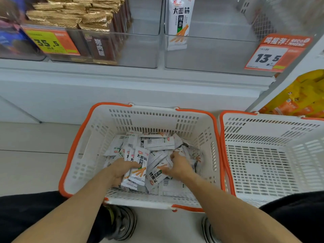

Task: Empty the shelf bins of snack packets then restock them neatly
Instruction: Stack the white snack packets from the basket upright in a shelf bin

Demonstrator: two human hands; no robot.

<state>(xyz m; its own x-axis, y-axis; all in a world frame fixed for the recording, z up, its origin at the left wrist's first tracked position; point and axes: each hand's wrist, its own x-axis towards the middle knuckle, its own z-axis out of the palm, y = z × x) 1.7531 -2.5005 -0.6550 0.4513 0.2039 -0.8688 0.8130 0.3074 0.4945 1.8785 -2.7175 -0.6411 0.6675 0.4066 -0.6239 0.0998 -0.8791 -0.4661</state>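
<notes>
Head view: a person crouches over a white basket with orange rim (77, 137) on the floor, both arms reaching down into it
Left hand (121, 168): curled round a small stack of white snack packets (139, 170), thumb across their fronts, the stack held upright at the near left of the basket
Right hand (178, 165): fingers bent and pinching a single packet (155, 178) that lies tilted just beside the left hand's stack
Loose packets (157, 142): a jumbled heap covering the basket floor, some face up, some showing barcodes, lying under and around both hands
Second basket (270, 155): same white and orange make, standing just right of the first, their rims touching or nearly so; no packets show inside it
Shoes (125, 223): two, on the floor at the near side of the basket
Right shelf bin (210, 55): clear plastic, above and behind the basket, holding one packet of the same kind (179, 21) upright against its left wall
Price tag (273, 55): orange and white, reads 13.5, on that bin's front right corner
Left shelf bin (140, 50): clear, with brown and gold packets (78, 14) packed to its left side
Yellow tag (50, 42): reads 35.5, on that bin's front
Yellow and orange bags (305, 95): far right, beyond the shelf upright
</notes>
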